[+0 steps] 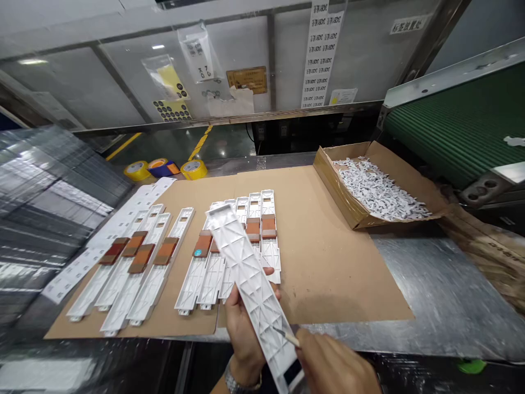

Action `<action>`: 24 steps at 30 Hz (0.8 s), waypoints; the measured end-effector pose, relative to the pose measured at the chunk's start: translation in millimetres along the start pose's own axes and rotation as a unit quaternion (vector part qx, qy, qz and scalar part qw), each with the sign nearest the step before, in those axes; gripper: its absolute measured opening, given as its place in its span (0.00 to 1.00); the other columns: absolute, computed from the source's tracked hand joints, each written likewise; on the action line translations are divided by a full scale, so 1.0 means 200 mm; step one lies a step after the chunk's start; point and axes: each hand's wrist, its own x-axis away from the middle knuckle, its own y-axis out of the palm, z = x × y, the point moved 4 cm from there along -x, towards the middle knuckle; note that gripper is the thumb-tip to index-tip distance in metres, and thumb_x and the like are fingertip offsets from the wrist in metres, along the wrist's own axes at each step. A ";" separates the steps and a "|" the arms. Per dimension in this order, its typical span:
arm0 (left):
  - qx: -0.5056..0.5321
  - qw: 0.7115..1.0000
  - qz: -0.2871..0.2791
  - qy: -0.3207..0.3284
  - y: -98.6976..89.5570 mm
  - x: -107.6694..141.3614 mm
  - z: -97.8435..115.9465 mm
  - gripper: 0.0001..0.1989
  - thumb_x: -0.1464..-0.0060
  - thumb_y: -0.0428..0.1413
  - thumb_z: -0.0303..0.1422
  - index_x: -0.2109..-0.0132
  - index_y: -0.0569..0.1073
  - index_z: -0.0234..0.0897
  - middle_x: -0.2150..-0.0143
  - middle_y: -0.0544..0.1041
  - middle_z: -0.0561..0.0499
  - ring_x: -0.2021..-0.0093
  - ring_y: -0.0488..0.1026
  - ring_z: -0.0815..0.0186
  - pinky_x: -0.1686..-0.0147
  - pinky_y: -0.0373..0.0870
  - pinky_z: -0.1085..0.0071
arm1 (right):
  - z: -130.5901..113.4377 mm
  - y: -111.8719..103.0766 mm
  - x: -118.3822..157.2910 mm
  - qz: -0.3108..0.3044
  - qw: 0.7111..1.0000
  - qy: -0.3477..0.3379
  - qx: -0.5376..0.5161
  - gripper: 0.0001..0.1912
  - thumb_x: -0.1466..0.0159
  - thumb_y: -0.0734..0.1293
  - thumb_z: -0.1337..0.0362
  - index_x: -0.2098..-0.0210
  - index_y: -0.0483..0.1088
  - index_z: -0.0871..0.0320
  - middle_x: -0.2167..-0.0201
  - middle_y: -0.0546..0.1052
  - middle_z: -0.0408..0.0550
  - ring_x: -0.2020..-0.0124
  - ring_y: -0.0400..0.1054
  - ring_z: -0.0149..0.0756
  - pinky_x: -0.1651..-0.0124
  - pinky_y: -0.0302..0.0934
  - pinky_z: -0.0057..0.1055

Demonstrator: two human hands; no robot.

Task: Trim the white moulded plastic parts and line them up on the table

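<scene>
"What's on the left of your table (451, 295)?"

"By the left edge there's a paper sheet with print (115, 232). Next to it, four white strips (127, 295) lie on brown cardboard (328, 262). Each one has a brown-orange block (141, 258) across it. Up by the far edge sit some tape rolls (164, 168)."

"And then?"

"Then a second bunch of strips (211, 279), side by side on the cardboard. I can't count them all, because the piece I'm holding hides some."

"Which piece?"

"A long white strip (254, 279). It's up above the near edge, tilted, ribs facing me. My left grip (248, 328) is closed around it from below, thumb on one side, fingertips on the other."

"What about the other hand?"

"My right grip (334, 364) is squeezed on a thin tool (292, 339) with a pale handle. Its dark tip is over the strip's near end. I can't tell if it touches."

"Anything more to the right?"

"A cardboard box (336, 191) full of little white bits (381, 189), by the far right corner. Past that is a green belt (463, 120)."
</scene>
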 end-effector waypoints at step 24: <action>0.029 0.880 -0.169 -0.442 -0.09 0.10 -0.09 0.19 0.49 0.47 0.40 0.65 0.74 0.27 0.76 0.74 0.46 0.77 0.74 0.61 0.79 0.73 0.66 | 0.09 -0.03 -0.27 -0.229 0.965 -0.120 0.042 0.11 0.47 0.67 0.73 0.70 0.61 0.53 0.77 0.69 0.39 0.78 0.61 0.36 0.74 0.35 0.33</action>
